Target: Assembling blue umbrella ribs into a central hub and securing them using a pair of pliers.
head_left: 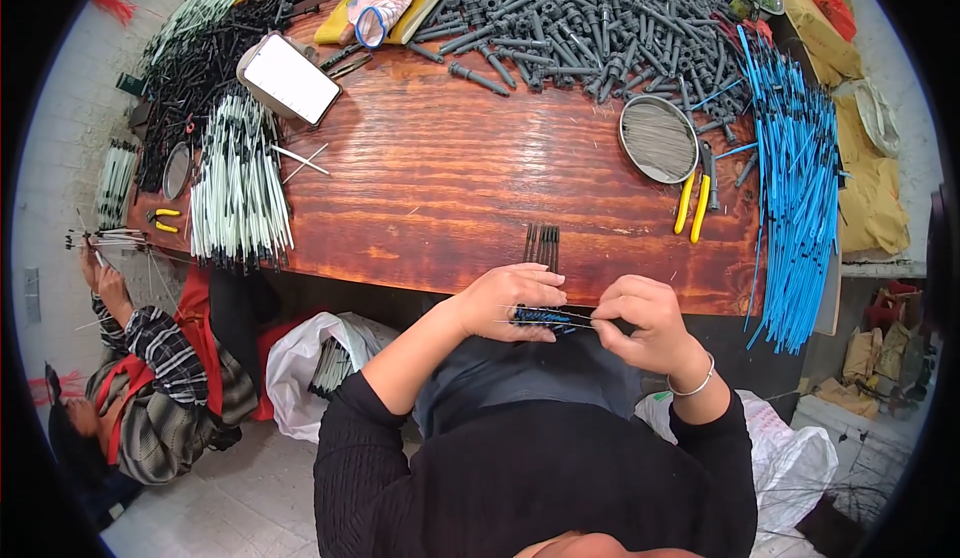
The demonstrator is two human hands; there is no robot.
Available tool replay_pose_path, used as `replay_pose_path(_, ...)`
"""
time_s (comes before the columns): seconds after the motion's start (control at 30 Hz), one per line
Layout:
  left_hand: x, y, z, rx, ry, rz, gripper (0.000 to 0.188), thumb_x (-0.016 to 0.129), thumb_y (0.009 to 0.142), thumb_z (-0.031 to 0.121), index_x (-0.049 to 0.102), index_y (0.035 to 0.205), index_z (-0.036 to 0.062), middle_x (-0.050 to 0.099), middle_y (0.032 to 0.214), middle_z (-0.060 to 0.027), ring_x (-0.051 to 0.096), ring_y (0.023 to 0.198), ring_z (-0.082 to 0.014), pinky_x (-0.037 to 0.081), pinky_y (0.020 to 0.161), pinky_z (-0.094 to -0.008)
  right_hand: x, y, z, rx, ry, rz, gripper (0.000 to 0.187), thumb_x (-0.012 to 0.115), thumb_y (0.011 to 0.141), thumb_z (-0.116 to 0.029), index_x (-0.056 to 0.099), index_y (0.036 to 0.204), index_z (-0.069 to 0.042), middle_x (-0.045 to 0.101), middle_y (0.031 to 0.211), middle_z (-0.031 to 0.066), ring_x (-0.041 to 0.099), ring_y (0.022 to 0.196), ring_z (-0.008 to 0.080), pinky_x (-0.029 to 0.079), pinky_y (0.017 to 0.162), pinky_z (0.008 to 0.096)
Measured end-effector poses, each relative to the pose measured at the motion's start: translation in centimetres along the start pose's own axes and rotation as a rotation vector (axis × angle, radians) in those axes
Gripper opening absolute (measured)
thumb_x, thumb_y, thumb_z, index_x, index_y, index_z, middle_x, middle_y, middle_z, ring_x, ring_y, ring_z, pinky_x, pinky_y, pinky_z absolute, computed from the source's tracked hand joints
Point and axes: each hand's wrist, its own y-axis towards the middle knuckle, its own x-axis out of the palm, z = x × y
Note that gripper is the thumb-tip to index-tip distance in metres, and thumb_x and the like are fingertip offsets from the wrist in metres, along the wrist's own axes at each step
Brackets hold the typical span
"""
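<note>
My left hand (508, 300) is closed around a small bundle of blue sticks (541, 316) at the table's front edge. Several dark rods with black ends (541, 245) stick out past its fingers onto the wood, apparently part of the same bundle. To the right, my right hand (642, 323) is closed in a pinch, thumb against fingers. From that pinch, thin metal wires (578, 313) run left across the blue sticks to the left hand. How far the wires go in among the sticks is hidden by my fingers.
A round dish (658, 180) of thin wires and yellow-handled pliers (695, 203) lie right, beside blue sticks (795, 198). Grey plastic tubes (590, 28) are heaped behind. White sticks (240, 178) and a phone (290, 78) lie left. Another person (160, 388) works at far left.
</note>
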Motion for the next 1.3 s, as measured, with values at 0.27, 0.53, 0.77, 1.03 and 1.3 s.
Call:
replay_pose_path(0.27,0.0,-0.1,0.3,-0.016,0.001,0.009,0.049,0.076,0.069,0.034,0.064,0.103,0.0018,0.064,0.106,-0.0123,0.055,0.11,-0.0302,0.041,0.096,-0.0418,-0.3,-1.7,-0.7,0.081,-0.059,0.082,0.013,0.063,0.057,0.004,0.055,0.062,-0.004,0.053,0.061,0.0064,0.054,0.054,0.0216,0.043,0.05,0.0308)
replay_pose_path(0.53,0.2,-0.1,0.0,-0.021,0.005,0.011,0.052,0.077,0.066,0.04,0.066,0.1,0.0019,0.065,0.107,-0.0111,0.054,0.112,-0.0274,0.04,0.098,-0.0405,-0.4,-2.2,-0.8,0.104,-0.062,0.094,0.012,0.062,0.059,0.005,0.054,0.063,-0.003,0.053,0.061,0.008,0.054,0.055,0.021,0.042,0.051,0.0291)
replay_pose_path(0.77,0.2,-0.1,0.1,-0.02,0.026,0.008,0.053,0.077,0.065,0.041,0.067,0.099,0.0018,0.065,0.106,-0.011,0.054,0.112,-0.0271,0.04,0.099,-0.0404,-0.3,-2.2,-0.7,0.104,-0.056,0.096,0.012,0.062,0.059,0.005,0.055,0.063,-0.003,0.054,0.062,0.0078,0.054,0.054,0.0209,0.043,0.051,0.0292)
replay_pose_path(1.03,0.4,-0.1,0.0,0.0,0.029,0.032,0.053,0.078,0.064,0.041,0.066,0.098,0.0015,0.065,0.105,-0.0114,0.056,0.11,-0.0276,0.041,0.097,-0.0408,0.3,-1.4,-0.5,0.085,-0.043,0.04,0.012,0.064,0.059,0.003,0.057,0.065,-0.003,0.053,0.062,0.0065,0.054,0.054,0.0217,0.044,0.052,0.0305)
replay_pose_path(1.3,0.2,0.0,-0.5,0.002,-0.001,0.021,0.054,0.079,0.063,0.038,0.065,0.103,0.0036,0.064,0.11,-0.0109,0.055,0.112,-0.0288,0.041,0.095,-0.0426,-1.1,-3.0,1.9,0.264,0.174,0.005,0.027,0.074,0.065,-0.01,0.063,0.088,-0.002,0.06,0.081,0.0102,0.059,0.071,0.0241,0.048,0.063,0.0324)
